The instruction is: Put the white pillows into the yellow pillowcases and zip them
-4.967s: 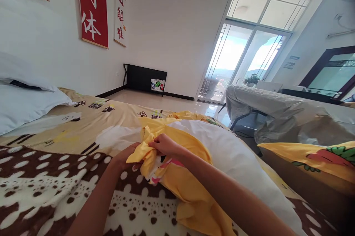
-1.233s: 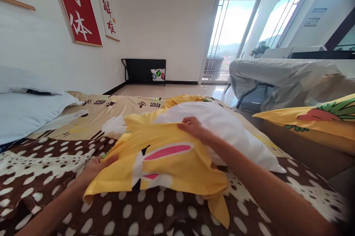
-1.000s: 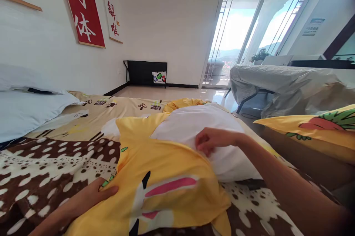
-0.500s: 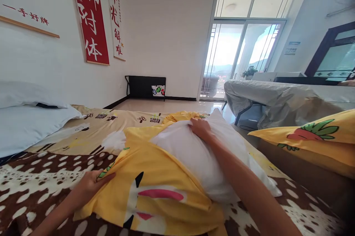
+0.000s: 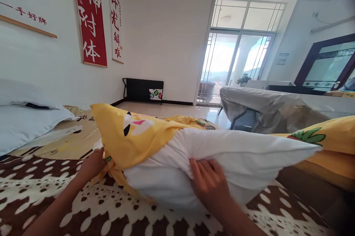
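A white pillow (image 5: pixel 238 154) is lifted off the bed, lying crosswise in front of me. A yellow pillowcase (image 5: pixel 130 140) with a rabbit print covers its left end. My left hand (image 5: pixel 93 164) grips the pillowcase's lower left edge. My right hand (image 5: pixel 208 184) is pressed against the pillow's white underside, fingers curled into the fabric, holding it up.
A brown and cream dotted blanket (image 5: pixel 41 199) covers the bed under my arms. White pillows (image 5: pixel 24 118) lie at the left by the wall. Another yellow carrot-print pillow (image 5: pixel 330 143) sits at the right. A grey-covered piece of furniture (image 5: pixel 266 106) stands beyond the bed.
The pillow has been raised off the bed and turned crosswise. My right hand moved from the pillow's top to its underside. The pillowcase now hangs over the left end.
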`<action>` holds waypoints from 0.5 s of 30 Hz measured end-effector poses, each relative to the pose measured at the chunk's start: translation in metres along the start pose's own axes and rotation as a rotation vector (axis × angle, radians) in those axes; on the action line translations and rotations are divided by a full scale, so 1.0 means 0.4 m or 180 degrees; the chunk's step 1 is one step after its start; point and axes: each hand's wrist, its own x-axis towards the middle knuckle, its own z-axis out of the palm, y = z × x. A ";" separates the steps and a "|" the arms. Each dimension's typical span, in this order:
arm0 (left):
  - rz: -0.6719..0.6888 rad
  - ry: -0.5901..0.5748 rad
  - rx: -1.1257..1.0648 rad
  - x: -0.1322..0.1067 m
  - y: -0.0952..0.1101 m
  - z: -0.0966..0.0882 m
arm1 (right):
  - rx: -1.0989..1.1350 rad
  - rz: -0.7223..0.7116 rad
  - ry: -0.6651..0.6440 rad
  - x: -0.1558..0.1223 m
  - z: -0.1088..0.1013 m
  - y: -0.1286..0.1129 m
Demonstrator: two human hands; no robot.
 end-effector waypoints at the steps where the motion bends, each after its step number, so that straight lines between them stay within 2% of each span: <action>1: -0.0017 0.0526 -0.0081 -0.019 0.015 -0.012 | 0.0072 -0.0018 -0.0028 -0.020 -0.003 -0.013; 2: 0.0039 0.1195 -0.0217 -0.037 0.035 -0.033 | 0.0133 -0.0010 -0.0045 -0.033 -0.008 -0.020; 4: 0.0520 0.2527 -0.0574 -0.060 0.080 -0.096 | 0.0272 0.0028 -0.0089 -0.037 -0.027 -0.020; 5: 0.0823 0.2979 -0.0743 -0.061 0.103 -0.135 | 0.0347 0.0046 -0.0134 -0.030 -0.040 -0.016; 6: 0.1069 0.3186 -0.0866 -0.053 0.122 -0.174 | 0.0402 0.0061 -0.0189 -0.019 -0.054 -0.009; 7: 0.1119 0.3182 -0.1039 -0.036 0.137 -0.211 | 0.0425 0.0075 -0.0240 -0.006 -0.069 -0.002; 8: 0.0981 0.3087 -0.1345 -0.012 0.145 -0.243 | 0.0413 0.0097 -0.0264 0.010 -0.083 0.005; 9: 0.0696 0.2811 -0.1836 0.017 0.148 -0.268 | 0.0372 0.0114 -0.0256 0.026 -0.094 0.013; 10: 0.0384 0.2356 -0.2486 0.047 0.146 -0.286 | 0.0315 0.0123 -0.0224 0.043 -0.102 0.022; 12: -0.0177 0.1104 -0.3677 0.099 0.136 -0.299 | 0.0233 0.0126 -0.0130 0.080 -0.107 0.039; 13: -0.0345 0.0495 -0.4032 0.115 0.133 -0.297 | 0.0220 0.0133 -0.0115 0.099 -0.105 0.047; 14: -0.0439 0.0063 -0.4137 0.123 0.134 -0.291 | 0.0219 0.0148 -0.0144 0.121 -0.099 0.054; 15: -0.0493 -0.0101 -0.4063 0.123 0.139 -0.284 | 0.0224 0.0174 -0.0224 0.143 -0.091 0.061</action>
